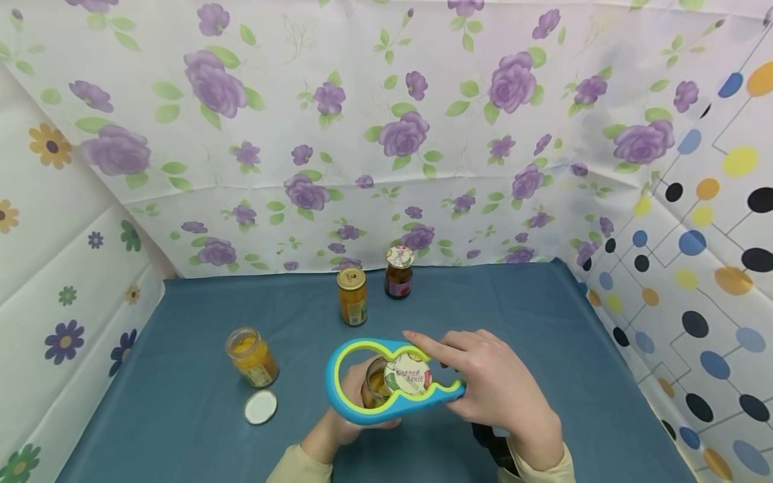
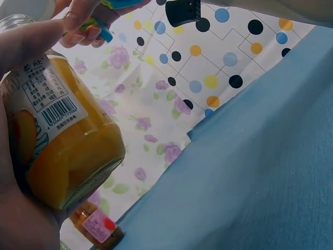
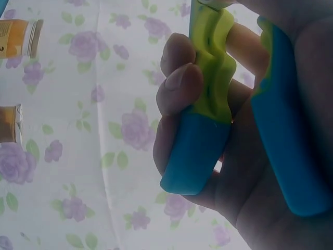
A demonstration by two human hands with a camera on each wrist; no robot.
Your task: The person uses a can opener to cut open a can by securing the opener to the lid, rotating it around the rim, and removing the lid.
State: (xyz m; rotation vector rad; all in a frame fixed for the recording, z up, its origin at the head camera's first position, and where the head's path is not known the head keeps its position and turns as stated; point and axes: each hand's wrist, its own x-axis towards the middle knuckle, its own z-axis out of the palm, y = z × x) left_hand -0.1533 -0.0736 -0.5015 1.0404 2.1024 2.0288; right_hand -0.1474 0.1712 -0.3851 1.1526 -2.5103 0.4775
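My left hand (image 1: pixel 344 424) grips a glass jar of yellow fruit (image 2: pixel 78 151) by its side. In the head view the jar's mouth shows with no lid on it. Squeezed in my right hand (image 1: pixel 498 382) are the two handles of a blue and lime-green jar opener (image 1: pixel 334 382), which lies over the jar. A round lid printed "Canned Fruit" (image 1: pixel 408 374) sits between the opener's wavy inner edges, just right of the jar's mouth. From the right wrist view, the fingers curl round one handle (image 3: pixel 195 151) while the other lies along the palm.
To the left stands an open jar of yellow fruit (image 1: pixel 256 362), with a loose lid lying white side up (image 1: pixel 261 407) before it. Farther back are a gold-lidded jar (image 1: pixel 353 300) and a small dark jar (image 1: pixel 398 276). Patterned cloth walls (image 1: pixel 362 168) border the blue tabletop (image 1: pixel 163 402).
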